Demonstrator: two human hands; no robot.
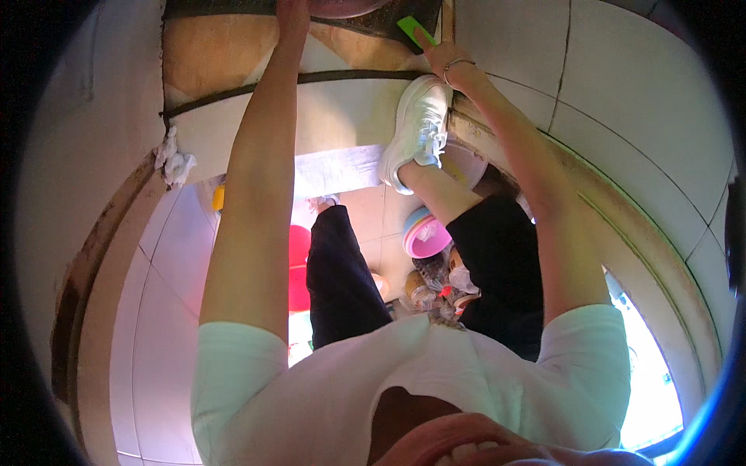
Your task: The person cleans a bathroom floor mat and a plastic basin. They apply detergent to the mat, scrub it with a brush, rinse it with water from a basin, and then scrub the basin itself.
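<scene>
At the top edge my left hand [293, 22] is only partly in view, and its fingers are cut off. It is beside the rim of a pinkish rounded vessel [348, 7], of which just the lower part shows. Whether it touches the vessel I cannot tell. My right hand [441, 57] grips a flat bright green piece [411, 27], perhaps a scraper or a brush; its exact kind is unclear. This piece lies over a dark surface [373, 26] in the corner by the tiled wall. Just below my right hand, my white lace-up sneaker [421, 125] is up on a pale ledge [338, 110].
Tiled walls [618, 76] flank the narrow opening. Crumpled white material [173, 158] is at the ledge's left end. On the floor below are a pink basin [428, 239], several bags and containers [431, 279], and a red object [299, 268]. My other leg [341, 274] reaches down there.
</scene>
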